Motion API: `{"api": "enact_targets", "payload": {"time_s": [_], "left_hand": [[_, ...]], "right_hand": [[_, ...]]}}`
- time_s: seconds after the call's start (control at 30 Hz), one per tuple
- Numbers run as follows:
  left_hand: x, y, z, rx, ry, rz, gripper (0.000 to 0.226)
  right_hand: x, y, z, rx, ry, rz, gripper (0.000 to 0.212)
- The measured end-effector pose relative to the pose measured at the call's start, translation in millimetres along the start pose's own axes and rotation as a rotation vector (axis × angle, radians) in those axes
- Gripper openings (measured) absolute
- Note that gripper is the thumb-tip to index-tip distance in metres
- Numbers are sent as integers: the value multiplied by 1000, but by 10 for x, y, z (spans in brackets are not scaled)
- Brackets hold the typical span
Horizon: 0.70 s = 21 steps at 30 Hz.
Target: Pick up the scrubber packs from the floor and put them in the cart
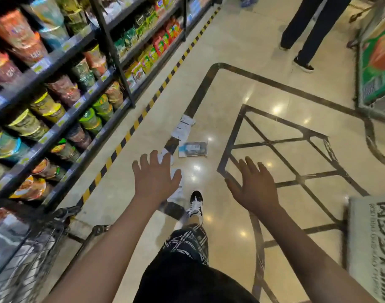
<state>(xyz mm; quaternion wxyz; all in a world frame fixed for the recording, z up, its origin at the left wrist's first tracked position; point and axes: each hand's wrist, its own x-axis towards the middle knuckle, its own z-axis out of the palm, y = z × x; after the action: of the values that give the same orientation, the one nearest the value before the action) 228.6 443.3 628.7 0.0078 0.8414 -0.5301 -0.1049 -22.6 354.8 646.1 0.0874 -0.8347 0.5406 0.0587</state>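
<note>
Several scrubber packs lie on the shiny tiled floor ahead of me. One clear pack with a dark scrubber and blue label (193,149) lies flat; a white pack (182,127) lies beyond it. More white packs (176,189) lie nearer, partly hidden behind my left hand (155,176). That hand is stretched forward with fingers spread, holding nothing. My right hand (252,186) is also out in front, fingers apart and empty. The wire cart (29,254) stands at the lower left, next to the shelving.
Black shelves (62,88) full of cup noodles and snack packs line the left, edged by a yellow-black floor stripe. Another person's legs (307,33) stand at the upper right. A green display (377,62) is at the right, a printed box (373,248) at lower right.
</note>
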Motion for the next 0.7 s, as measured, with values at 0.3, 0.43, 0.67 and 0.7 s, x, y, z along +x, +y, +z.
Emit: {"api": "enact_targets", "payload": {"time_s": [0.3, 0.43, 0.67, 0.7], "left_hand": [[1760, 461, -161, -39, -20, -130, 62], [2476, 674, -342, -48, 13, -162, 59], [3501, 939, -326, -73, -57, -322, 65], [3637, 984, -287, -69, -77, -365, 66]], "right_hand": [[2255, 59, -805, -123, -28, -173, 79], [3083, 140, -1081, -150, 3, -257, 78], [4443, 368, -1090, -139, -77, -397, 77], [4657, 397, -1067, -151, -106, -431, 77]]}}
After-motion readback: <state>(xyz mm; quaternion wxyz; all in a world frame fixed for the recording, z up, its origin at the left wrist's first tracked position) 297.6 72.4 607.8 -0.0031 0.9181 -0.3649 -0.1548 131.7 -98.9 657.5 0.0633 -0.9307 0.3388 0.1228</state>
